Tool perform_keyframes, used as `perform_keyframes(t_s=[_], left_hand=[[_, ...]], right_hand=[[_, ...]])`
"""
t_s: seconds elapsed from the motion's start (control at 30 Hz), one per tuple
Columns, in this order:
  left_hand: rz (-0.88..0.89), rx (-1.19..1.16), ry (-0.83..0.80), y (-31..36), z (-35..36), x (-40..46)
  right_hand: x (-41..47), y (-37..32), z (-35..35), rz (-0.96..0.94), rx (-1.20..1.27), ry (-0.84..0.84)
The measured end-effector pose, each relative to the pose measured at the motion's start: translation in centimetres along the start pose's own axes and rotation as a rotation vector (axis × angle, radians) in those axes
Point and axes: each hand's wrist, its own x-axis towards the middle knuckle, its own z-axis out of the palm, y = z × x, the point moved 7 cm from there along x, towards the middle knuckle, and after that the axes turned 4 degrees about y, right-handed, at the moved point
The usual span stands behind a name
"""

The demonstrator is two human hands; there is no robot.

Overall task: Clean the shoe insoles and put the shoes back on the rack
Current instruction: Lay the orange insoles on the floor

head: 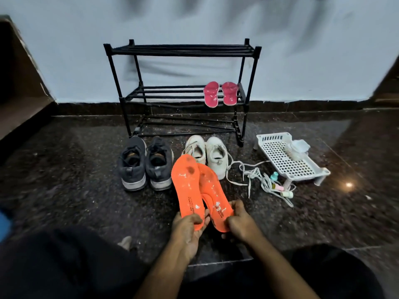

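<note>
Left hand (pixel 190 226) and right hand (pixel 239 223) each gripping one of two orange insoles (pixel 190 190); two pink insoles (pixel 220 93) on rack (pixel 183 50); white tray (pixel 287 158) holding wipes (pixel 296 148).

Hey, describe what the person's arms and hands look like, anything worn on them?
Both forearms are bare, with no sleeves in view. The left hand and right hand wear no gloves, and no rings, watch or bracelets show. Dark trousers cover the legs below.

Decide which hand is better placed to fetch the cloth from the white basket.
Right hand, probably: the cloth and basket lie on its side, whereas the left hand would cross the orange insoles.
</note>
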Motion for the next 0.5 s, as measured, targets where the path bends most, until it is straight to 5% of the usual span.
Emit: perform_keyframes(t_s=[0.27,0.37,0.5], left_hand=[[-0.039,0.423,0.235,-2.1,-4.9,-0.3],[0.108,0.608,0.294,-0.8,-5.1,-1.1],[0.327,1.177,0.499,1.3,-5.4,-1.6]], right_hand=[[-0.6,1.8,-0.2,0.098,-0.414,-0.007],[-1.0,1.9,-0.6,0.07,-0.576,0.038],[-1.9,0.9,-1.4,-0.022,-0.739,0.153]])
